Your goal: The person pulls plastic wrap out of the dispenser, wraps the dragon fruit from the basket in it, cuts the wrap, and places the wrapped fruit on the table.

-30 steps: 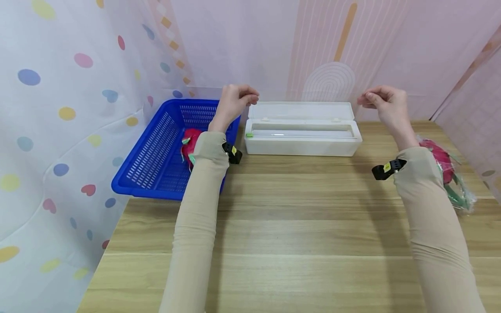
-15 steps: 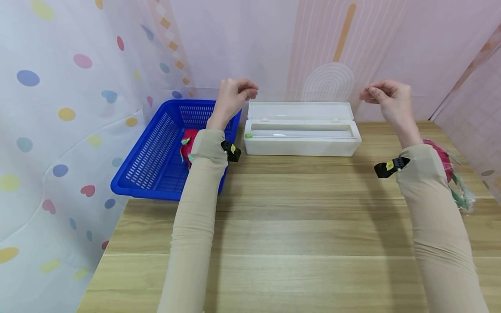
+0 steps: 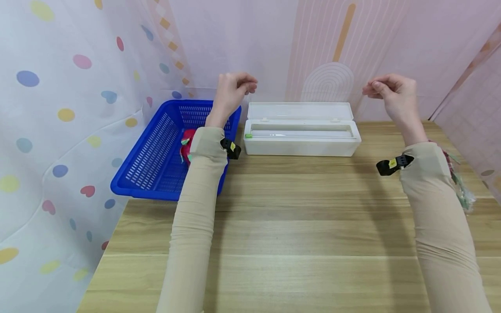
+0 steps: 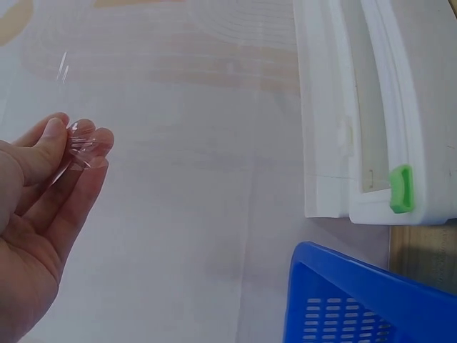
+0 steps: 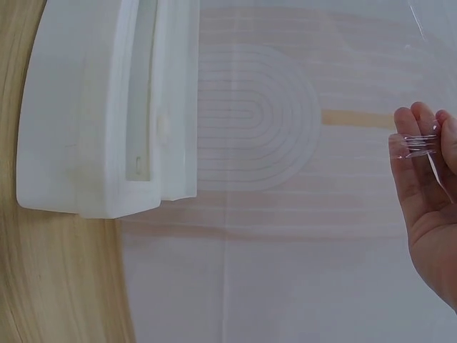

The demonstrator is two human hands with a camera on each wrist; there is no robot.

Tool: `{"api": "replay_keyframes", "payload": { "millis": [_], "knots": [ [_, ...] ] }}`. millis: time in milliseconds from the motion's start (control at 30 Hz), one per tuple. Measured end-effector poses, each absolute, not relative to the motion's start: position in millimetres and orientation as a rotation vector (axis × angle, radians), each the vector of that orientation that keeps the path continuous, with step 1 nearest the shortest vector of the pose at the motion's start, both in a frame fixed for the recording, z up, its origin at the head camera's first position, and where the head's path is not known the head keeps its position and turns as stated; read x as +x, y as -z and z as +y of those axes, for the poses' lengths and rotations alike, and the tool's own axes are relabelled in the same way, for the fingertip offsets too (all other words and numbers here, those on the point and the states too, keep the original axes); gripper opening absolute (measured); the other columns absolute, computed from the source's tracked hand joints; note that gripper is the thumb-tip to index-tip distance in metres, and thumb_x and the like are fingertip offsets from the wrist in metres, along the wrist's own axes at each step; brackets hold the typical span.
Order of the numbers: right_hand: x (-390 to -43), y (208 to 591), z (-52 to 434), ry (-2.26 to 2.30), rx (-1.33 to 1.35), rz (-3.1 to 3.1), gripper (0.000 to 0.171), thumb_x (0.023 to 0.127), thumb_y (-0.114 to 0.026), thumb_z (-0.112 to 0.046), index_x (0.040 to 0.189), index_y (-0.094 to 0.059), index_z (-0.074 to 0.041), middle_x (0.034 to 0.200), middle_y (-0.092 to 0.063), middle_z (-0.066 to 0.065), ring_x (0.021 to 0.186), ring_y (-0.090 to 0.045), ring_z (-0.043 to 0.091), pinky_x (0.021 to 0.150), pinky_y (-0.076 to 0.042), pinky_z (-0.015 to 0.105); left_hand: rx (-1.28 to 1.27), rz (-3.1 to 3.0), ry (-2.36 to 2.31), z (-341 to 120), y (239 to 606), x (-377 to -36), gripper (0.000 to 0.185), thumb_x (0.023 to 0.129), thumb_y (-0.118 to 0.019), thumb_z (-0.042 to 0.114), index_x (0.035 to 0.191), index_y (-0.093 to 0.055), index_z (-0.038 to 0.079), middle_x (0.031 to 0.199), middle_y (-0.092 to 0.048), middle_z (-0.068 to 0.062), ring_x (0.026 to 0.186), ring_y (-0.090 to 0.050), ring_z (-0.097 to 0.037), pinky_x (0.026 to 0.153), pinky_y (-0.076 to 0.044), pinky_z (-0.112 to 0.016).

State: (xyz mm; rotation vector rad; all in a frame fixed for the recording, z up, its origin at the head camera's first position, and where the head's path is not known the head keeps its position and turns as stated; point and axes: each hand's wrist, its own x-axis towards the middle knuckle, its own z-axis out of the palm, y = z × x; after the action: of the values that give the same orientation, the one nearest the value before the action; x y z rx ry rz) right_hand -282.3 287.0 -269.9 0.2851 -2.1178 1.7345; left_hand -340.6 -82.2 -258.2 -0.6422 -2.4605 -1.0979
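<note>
My left hand [image 3: 231,93] is raised above the left end of the white cling film dispenser [image 3: 301,147], pinching a gathered edge of clear cling film [image 4: 87,148] between thumb and fingers. At the other end, my right hand [image 3: 399,93] pinches the film's other gathered corner, seen as shiny creases of cling film [image 5: 418,146] in the right wrist view. Between the hands the film is nearly invisible. The dispenser's lid [image 3: 300,111] stands open, with a pale roll [image 3: 301,133] inside. A green slide cutter [image 4: 401,189] sits at its left end.
A blue perforated basket [image 3: 142,191] stands at the left, holding a red item with green parts [image 3: 188,141], partly behind my left sleeve. Past my right forearm lies a film-wrapped red and green bundle [image 3: 463,193], mostly hidden. A patterned curtain [image 3: 242,48] hangs behind the wooden table [image 3: 297,243].
Both hands have risen, and the right hand has also shifted a little to the right. The wrapped bundle is now more covered by my right sleeve. Dispenser and basket stay in place.
</note>
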Motion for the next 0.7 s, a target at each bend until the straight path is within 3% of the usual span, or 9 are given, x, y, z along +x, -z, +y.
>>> {"api": "replay_keyframes", "payload": {
  "millis": [700],
  "knots": [
    [-278, 254, 286, -1.917, 0.373, -1.899, 0.008, 0.086, -0.063, -0.003, 0.084, -0.07, 0.0, 0.074, -0.073, -0.001, 0.07, -0.07, 0.009, 0.069, -0.056, 0.014, -0.626, -2.403, 1.05, -78, 239, -332, 0.02, 0.095, -0.055, 0.007, 0.102, -0.073, -0.001, 0.095, -0.074, -0.017, 0.084, -0.071, -0.023, 0.076, -0.056, -0.024]
  ]
}}
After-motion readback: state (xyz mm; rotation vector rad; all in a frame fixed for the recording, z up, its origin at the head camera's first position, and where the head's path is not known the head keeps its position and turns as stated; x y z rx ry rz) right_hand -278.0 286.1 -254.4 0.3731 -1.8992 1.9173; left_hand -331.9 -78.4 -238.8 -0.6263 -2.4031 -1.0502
